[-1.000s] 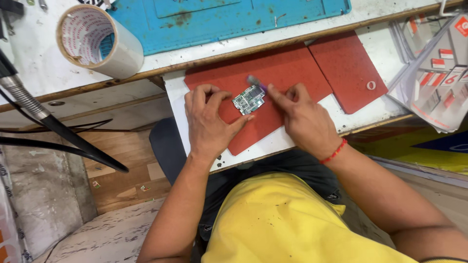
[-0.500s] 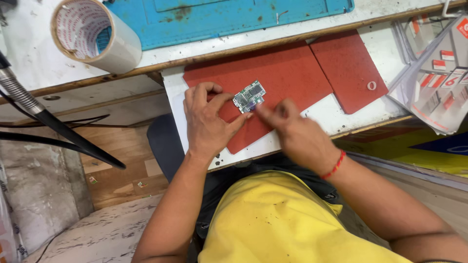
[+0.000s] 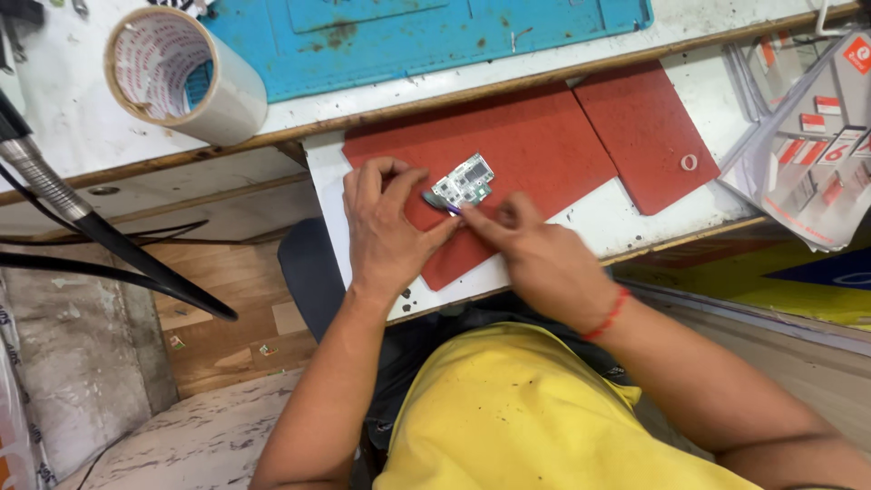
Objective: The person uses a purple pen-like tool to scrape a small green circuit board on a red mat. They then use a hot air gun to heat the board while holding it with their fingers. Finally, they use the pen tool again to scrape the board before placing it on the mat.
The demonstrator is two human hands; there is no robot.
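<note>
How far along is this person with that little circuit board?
Done: the small circuit board lies bare on the red mat. In hand: the left hand rests beside it, and the right hand puts a thin tool to its edge. Left: no casing shows, so I cannot tell.

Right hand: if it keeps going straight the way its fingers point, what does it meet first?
The right hand points up-left and holds a small purple-tipped tool. Going straight on, it would likely meet the left hand's fingers first, beside the small circuit board; depth is hard to judge.
</note>
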